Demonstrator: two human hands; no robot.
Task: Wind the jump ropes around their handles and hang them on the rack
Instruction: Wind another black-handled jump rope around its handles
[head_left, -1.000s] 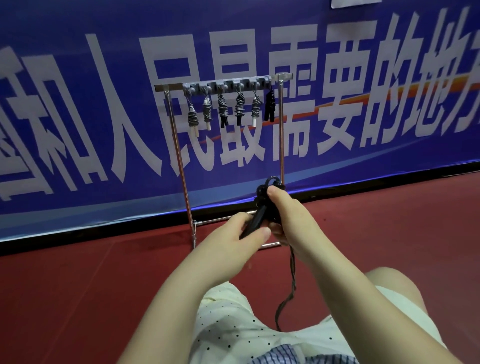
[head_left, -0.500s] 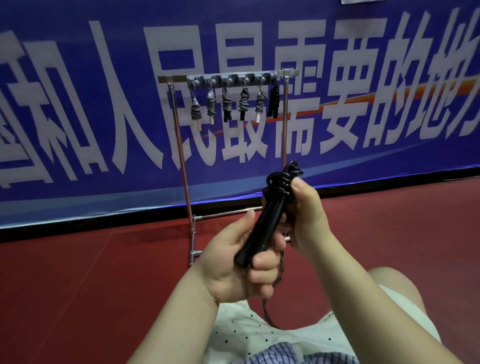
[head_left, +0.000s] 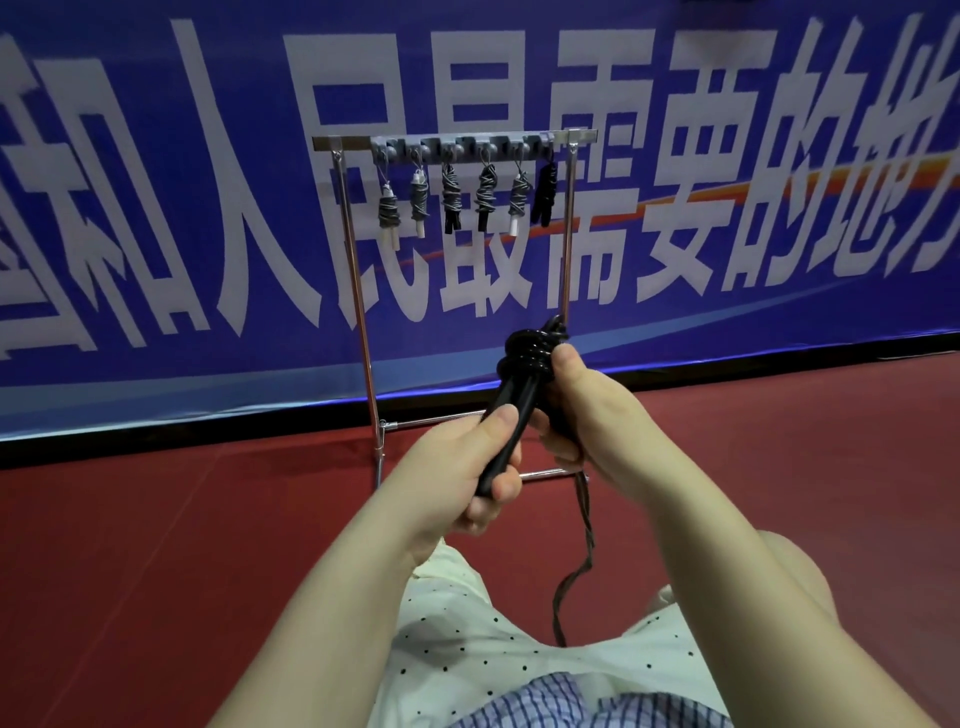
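Observation:
A black jump rope (head_left: 524, 374) with black handles is held up in front of me, its cord coiled several turns around the handles' upper end. My left hand (head_left: 462, 467) grips the lower part of the handles. My right hand (head_left: 582, 410) holds the cord beside the coil, thumb against the wraps. The loose rest of the cord (head_left: 576, 561) hangs down from my right hand to my lap. Beyond stands a metal rack (head_left: 457, 143) with several wound ropes (head_left: 452, 195) hanging from its hooks.
The rack stands on a red floor (head_left: 182, 545) against a blue banner (head_left: 727, 208) with large white characters. My knees in pale dotted shorts (head_left: 467, 639) fill the lower middle of the view. The rack's base bars (head_left: 431, 421) lie just past my hands.
The handles were lifted and tilted upright, with my left hand shifting down to grip their lower end. My right hand has moved around the coil, and the view has shifted a little.

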